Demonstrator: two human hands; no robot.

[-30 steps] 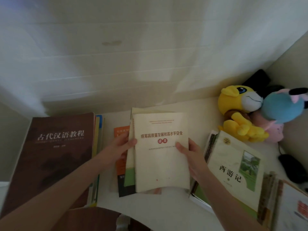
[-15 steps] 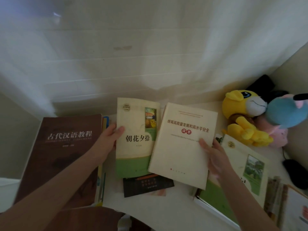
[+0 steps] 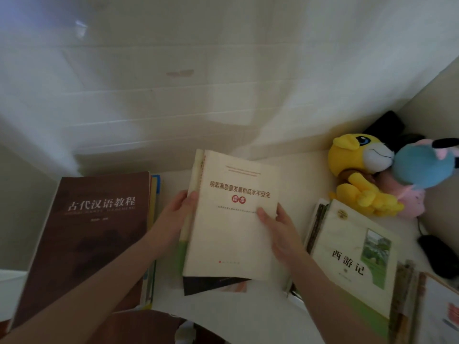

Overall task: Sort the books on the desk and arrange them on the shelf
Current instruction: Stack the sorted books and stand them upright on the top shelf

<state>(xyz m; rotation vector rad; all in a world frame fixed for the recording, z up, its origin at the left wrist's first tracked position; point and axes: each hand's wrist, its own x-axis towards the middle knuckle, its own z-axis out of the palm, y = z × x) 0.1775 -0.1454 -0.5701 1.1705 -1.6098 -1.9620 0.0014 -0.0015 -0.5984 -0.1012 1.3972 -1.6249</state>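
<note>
The left hand (image 3: pixel 177 214) pinches the left edge of a cream book (image 3: pixel 233 219), thumb on top and fingers curled out of sight below. The same grip takes in the green book (image 3: pixel 183 249) lying directly under it, of which only a strip along the left shows. The right hand (image 3: pixel 282 234) holds the cream book's right side, its thumb laid flat across the cover below the title, the other fingers hidden under the edge. Both forearms come in from the near side and converge on the pair, wrists fairly straight, palms turned inward.

The two books sit over a black book (image 3: pixel 213 284) that lies askew on the tabletop (image 3: pixel 298 175). I cannot tell whether they are lifted clear of it.

The main risk, as I judge it, is the green book sliding out. It is offset to the left, so the right hand may have hold of the cream one alone, and a tilt could let the lower book drop. A drag instead of a lift could carry the black book along.

To the left a brown book (image 3: pixel 99 232) tops one pile. Just to the right is an uneven pile (image 3: pixel 352 256), close enough for the right elbow to nudge. Behind it sit a yellow toy (image 3: pixel 357 175) and a blue toy (image 3: pixel 422 165). No shelf is clearly in view.
</note>
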